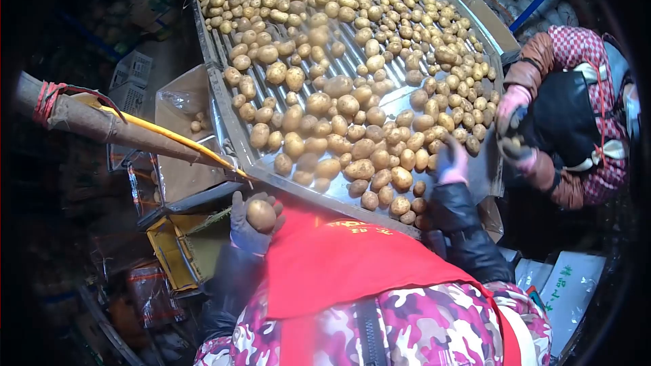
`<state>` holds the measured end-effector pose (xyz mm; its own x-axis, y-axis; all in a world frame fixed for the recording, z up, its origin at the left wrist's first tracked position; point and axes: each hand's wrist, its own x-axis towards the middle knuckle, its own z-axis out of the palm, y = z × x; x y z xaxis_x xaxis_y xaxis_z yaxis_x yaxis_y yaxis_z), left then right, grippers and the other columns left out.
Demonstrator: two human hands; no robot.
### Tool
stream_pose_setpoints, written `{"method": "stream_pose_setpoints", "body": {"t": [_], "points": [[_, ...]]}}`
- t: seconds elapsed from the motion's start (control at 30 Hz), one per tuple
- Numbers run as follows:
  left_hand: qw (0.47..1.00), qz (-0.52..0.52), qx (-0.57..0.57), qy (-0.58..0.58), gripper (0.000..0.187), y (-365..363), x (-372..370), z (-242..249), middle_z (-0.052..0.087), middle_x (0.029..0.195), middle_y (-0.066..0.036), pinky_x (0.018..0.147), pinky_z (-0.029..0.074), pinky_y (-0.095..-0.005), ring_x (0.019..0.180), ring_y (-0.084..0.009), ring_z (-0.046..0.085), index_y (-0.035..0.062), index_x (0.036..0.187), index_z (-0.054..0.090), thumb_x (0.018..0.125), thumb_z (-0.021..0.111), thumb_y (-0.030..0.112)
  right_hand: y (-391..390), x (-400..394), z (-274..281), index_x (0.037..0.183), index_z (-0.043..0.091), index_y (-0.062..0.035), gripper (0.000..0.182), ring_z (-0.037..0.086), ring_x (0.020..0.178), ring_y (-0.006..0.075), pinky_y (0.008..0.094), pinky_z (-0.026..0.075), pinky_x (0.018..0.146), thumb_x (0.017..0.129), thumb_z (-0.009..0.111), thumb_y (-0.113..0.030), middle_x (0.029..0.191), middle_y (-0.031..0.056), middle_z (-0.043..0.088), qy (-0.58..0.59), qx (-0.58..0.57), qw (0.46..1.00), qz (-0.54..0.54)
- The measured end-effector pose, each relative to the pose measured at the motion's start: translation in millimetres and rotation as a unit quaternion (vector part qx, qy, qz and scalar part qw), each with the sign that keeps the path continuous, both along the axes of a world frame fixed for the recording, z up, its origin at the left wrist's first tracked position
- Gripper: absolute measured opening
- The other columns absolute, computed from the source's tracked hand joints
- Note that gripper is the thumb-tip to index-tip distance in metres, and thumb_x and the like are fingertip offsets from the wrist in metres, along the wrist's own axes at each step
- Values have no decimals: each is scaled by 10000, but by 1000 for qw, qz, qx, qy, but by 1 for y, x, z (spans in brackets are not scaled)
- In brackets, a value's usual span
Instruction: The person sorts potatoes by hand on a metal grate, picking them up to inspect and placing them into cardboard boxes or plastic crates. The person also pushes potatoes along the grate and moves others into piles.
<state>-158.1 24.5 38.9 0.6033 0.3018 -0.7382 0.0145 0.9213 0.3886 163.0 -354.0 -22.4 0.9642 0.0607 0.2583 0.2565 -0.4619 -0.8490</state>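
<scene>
My left hand (252,224), in a grey glove, holds a potato (261,215) in its cupped palm, left of the red apron (366,257) and just off the sorting table's near-left edge (298,193). My right hand (451,161), gloved in grey and pink, reaches over the table's near-right part beside many potatoes (401,177). Its fingers are blurred, so what they touch or hold cannot be made out. Potatoes cover most of the table, packed closely toward the near end, with metal slats showing between them farther back.
A co-worker (576,115) stands at the right edge, gloved hands close to the table. A wooden pole (122,125) with a yellow strip juts in from the left. Cardboard box (186,183), yellow crate (173,251) and white box (573,291) stand around.
</scene>
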Motion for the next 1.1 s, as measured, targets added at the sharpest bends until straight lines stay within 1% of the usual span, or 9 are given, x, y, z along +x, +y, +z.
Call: {"method": "stream_pose_setpoints", "body": {"t": [0.13,0.2,0.33,0.47,0.6,0.67,0.73,0.9,1.1], "points": [[999,-18,6,-28,540,0,7,-15,708,1101,-72,886,596,-518,1044,-294,701,130,1125,661,978,599,645,154,16,90,1311,660,-51,417,649,1171,350,431,517,1019,924,726,-192,1242,209,680,21,-186,955,230],[997,-65,40,-14,509,-5,19,1,714,1067,-100,865,611,-518,1026,-296,702,88,1070,670,1005,597,587,212,44,84,1288,661,-92,458,618,1175,380,456,491,1040,862,748,-235,1232,171,667,-165,-191,921,296],[992,-119,38,-3,483,-15,51,36,701,1061,-138,876,624,-503,991,-279,709,56,1069,677,1040,579,528,283,92,69,1327,619,-108,581,596,1272,374,456,484,1064,806,781,-308,1327,173,649,19,-471,822,320],[981,-171,45,-79,501,-14,85,72,689,1092,-124,945,604,-449,1025,-252,693,57,1295,611,1049,579,491,291,96,120,1266,722,-121,466,649,1241,348,425,484,1097,935,639,-438,1336,209,675,84,-500,787,352],[946,-242,177,-120,613,-7,111,68,664,1178,-154,965,594,-431,1024,-248,696,81,1506,468,1042,600,460,274,74,150,1253,680,-86,596,661,1157,402,459,514,1026,826,788,-488,1180,208,709,170,-301,886,309],[941,-233,202,-138,642,-7,117,37,642,1217,-155,968,591,-425,1026,-243,695,88,1534,434,1034,621,444,268,58,103,1248,685,-98,547,692,1070,406,474,541,974,846,798,-452,1150,198,715,-34,-298,874,381],[962,-237,12,-131,655,8,139,46,624,1243,-146,946,592,-408,982,-242,702,88,1517,452,1018,639,470,269,40,85,1271,677,-103,533,688,1078,402,474,543,964,851,821,-399,1161,201,705,65,-148,840,518],[974,-193,53,-107,567,11,145,57,645,1229,-121,823,609,-403,985,-291,711,88,1439,501,1018,620,450,303,56,86,1204,645,-143,503,598,1211,399,481,517,998,717,761,-98,1281,172,617,-68,-437,761,475],[955,-157,8,-250,515,24,137,53,594,1403,-146,854,605,-468,1152,-371,678,93,1476,461,1049,591,350,319,76,64,1307,658,-115,577,657,1171,400,473,514,1024,826,769,-413,1231,221,687,112,-348,826,428]]}}
